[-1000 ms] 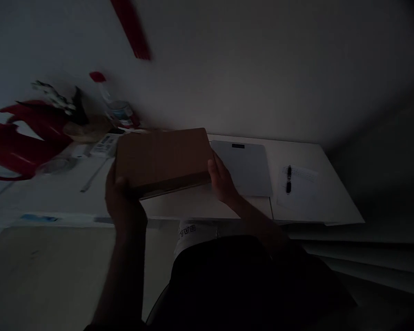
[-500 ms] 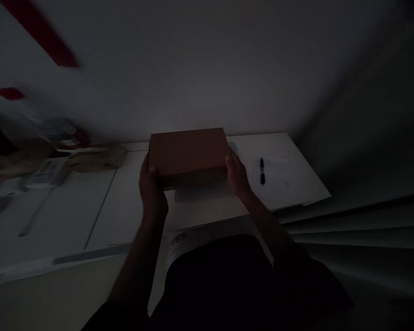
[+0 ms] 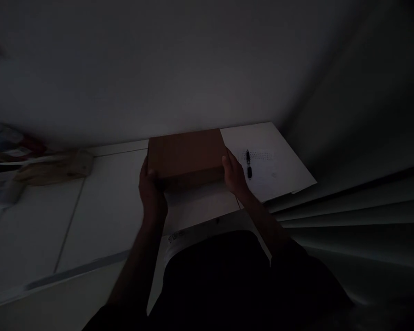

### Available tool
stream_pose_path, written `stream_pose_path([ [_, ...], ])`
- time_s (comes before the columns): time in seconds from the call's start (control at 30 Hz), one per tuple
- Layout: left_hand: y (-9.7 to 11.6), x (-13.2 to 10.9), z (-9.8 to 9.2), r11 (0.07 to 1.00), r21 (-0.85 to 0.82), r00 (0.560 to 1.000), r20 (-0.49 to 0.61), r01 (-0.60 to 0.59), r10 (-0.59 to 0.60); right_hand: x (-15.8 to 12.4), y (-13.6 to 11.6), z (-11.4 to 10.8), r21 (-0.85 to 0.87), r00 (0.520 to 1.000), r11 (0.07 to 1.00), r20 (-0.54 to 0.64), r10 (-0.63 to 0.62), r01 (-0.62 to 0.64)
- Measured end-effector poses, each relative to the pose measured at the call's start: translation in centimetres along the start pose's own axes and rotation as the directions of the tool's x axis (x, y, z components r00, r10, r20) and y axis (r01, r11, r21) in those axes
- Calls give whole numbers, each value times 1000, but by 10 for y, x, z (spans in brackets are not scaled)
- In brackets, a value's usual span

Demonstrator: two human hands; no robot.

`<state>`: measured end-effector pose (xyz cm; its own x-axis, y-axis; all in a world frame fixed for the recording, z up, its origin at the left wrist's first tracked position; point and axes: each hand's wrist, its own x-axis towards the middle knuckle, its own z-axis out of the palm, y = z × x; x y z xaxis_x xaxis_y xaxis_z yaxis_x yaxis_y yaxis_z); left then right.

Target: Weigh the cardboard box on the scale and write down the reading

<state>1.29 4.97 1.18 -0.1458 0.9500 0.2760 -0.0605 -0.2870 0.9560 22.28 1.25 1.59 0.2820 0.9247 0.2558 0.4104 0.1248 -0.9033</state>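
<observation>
A brown cardboard box (image 3: 188,154) is between my two hands in the middle of the dim head view. My left hand (image 3: 152,193) grips its left end, with the thumb at the near left corner. On the right end my right hand (image 3: 234,174) is closed, its thumb near the edge of the top face. The box appears raised over the white table (image 3: 203,204); whether its underside touches anything is hidden. To the right of my right hand lies a sheet of paper (image 3: 264,170) with printed or written marks, and a dark pen-like thing (image 3: 249,172) on it.
At the far left are a crumpled brown bag (image 3: 57,170) and a blurred white box (image 3: 2,188). A pale wall (image 3: 179,69) rises behind the table. Folded curtain-like material (image 3: 348,209) hangs on the right, close to the table's edge.
The view has turned right, so the table and its things sit further left. Both hands keep their hold on the box. A grey flat patch under the box no longer shows.
</observation>
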Motion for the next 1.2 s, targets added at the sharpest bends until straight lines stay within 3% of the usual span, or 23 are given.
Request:
stream_pose_path([
  [0.2,-6,3,-2,999,-52,1000,-23,2,-3,0,1,1,4,1000,1000,-11,11,-11],
  [0.57,0,0,0,999,31,999,-39,25,-23,0,0,1,34,1000,999,-4,19,-19],
  [0.77,-7,2,-4,999,24,999,-45,27,-26,-2,1,0,20,1000,1000,10,15,-15],
  [0.97,-12,2,-3,995,-88,997,-62,35,-40,-2,4,-1,34,999,999,30,-16,15],
  [1.1,-12,1,-5,999,-24,998,-47,38,-39,-1,4,-5,77,994,995,86,-62,56],
  [1.2,-13,-1,-9,999,50,994,-109,-11,16,-2,5,-9,60,994,997,96,-54,49],
])
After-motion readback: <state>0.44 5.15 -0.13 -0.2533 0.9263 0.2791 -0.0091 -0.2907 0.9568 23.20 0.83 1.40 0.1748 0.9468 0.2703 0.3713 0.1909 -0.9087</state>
